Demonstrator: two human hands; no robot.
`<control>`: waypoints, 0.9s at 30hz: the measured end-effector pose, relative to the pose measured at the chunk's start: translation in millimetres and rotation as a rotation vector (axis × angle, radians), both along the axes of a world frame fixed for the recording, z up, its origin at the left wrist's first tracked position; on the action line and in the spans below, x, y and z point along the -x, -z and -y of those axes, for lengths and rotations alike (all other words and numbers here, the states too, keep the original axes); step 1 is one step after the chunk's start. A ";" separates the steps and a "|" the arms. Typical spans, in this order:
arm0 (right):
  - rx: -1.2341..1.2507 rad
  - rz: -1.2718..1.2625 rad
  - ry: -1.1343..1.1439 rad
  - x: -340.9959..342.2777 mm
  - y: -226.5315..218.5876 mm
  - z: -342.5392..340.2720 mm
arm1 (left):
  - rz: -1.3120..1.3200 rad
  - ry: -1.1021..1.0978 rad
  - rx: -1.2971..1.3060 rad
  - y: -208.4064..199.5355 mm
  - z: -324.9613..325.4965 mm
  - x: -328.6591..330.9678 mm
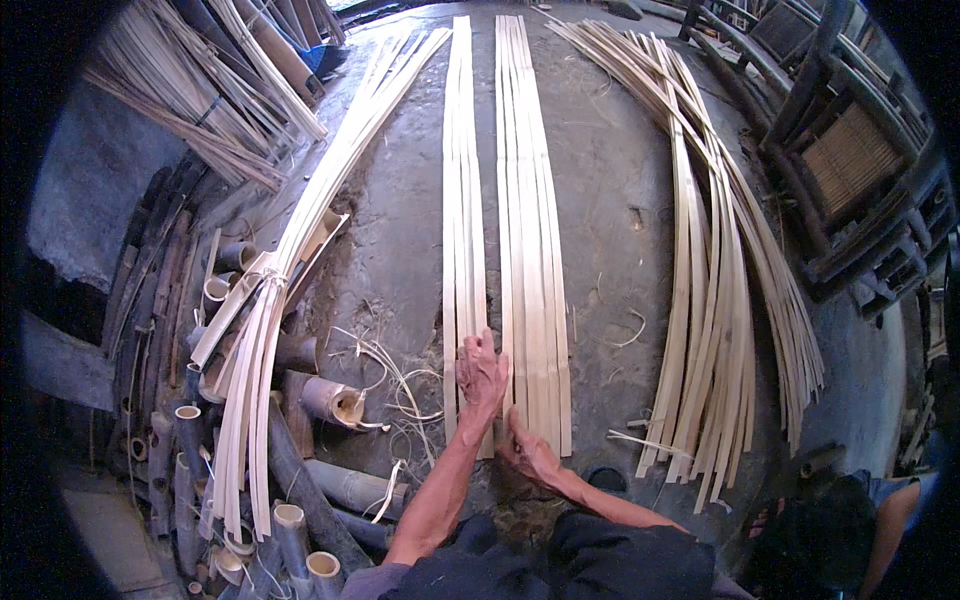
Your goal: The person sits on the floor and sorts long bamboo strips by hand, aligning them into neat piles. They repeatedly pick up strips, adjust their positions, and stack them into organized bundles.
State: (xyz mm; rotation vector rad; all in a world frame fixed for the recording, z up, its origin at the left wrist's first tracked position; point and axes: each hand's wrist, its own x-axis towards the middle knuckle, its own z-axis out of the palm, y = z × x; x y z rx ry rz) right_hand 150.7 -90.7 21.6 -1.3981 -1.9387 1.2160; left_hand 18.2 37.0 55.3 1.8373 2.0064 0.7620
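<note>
Two flat groups of long, pale bamboo strips lie lengthwise before me, a narrow left group (463, 220) and a wider right group (528, 240). My left hand (482, 375) rests over the right edge of the left group, fingers pointing away and partly stretched along the strips. Closer to me, my right hand (530, 452) is closed at the near end of the right group. Its thumb points up along that group's left edge, and its other fingers are partly hidden. A narrow gap runs between the groups.
A tied bundle of strips (272, 275) lies at left over cut bamboo tubes (335, 400). Loose crossing strips (700, 250) lie at right. Bamboo furniture (850, 160) stands far right, and another person's arm (895, 530) shows at lower right. Thin shavings (400, 385) litter the floor.
</note>
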 end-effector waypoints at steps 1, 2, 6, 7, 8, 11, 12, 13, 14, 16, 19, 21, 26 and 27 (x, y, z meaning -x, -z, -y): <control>0.004 0.009 -0.015 -4.2 3.1 0.2 | -0.090 -0.051 0.037 -8.4 2.4 2.5; 0.007 0.017 -0.030 -6.1 6.0 1.1 | -0.088 -0.082 0.039 4.2 3.3 7.9; 0.123 0.033 -0.090 -5.4 9.9 -4.6 | -0.120 -0.205 0.079 7.8 -0.3 28.0; 0.223 0.013 -0.084 -2.6 7.6 -4.0 | -0.097 -0.227 0.110 8.7 0.3 33.1; 0.205 0.036 -0.094 -1.4 7.1 -3.5 | -0.075 -0.249 0.141 9.9 0.8 38.1; -0.082 0.187 -0.147 -4.7 9.5 -0.4 | -0.072 -0.216 0.144 21.4 -4.7 47.2; -0.101 0.195 -0.149 -5.2 17.1 -3.3 | -0.098 -0.208 0.103 28.1 -6.7 49.8; -0.111 0.206 -0.143 -8.5 29.1 -5.2 | -0.121 -0.189 0.070 33.5 -6.9 48.5; -0.117 0.217 -0.142 -8.2 30.9 -3.9 | -0.108 -0.199 0.071 34.1 -9.6 48.2; -0.087 0.258 -0.137 -4.7 24.9 -2.3 | -0.037 -0.225 0.101 37.2 -11.5 55.6; -0.153 0.206 -0.111 -5.1 19.1 -1.8 | 0.072 -0.227 0.055 52.8 -13.4 63.9; -0.111 0.223 -0.114 -2.6 8.9 -1.7 | 0.136 -0.210 -0.002 62.6 -19.0 74.1; -0.127 0.312 -0.113 -7.4 16.7 -3.4 | 0.215 -0.159 -0.024 70.5 -22.6 79.6; -0.158 0.299 -0.111 -9.0 8.7 -5.2 | 0.225 -0.144 -0.031 71.1 -23.1 79.0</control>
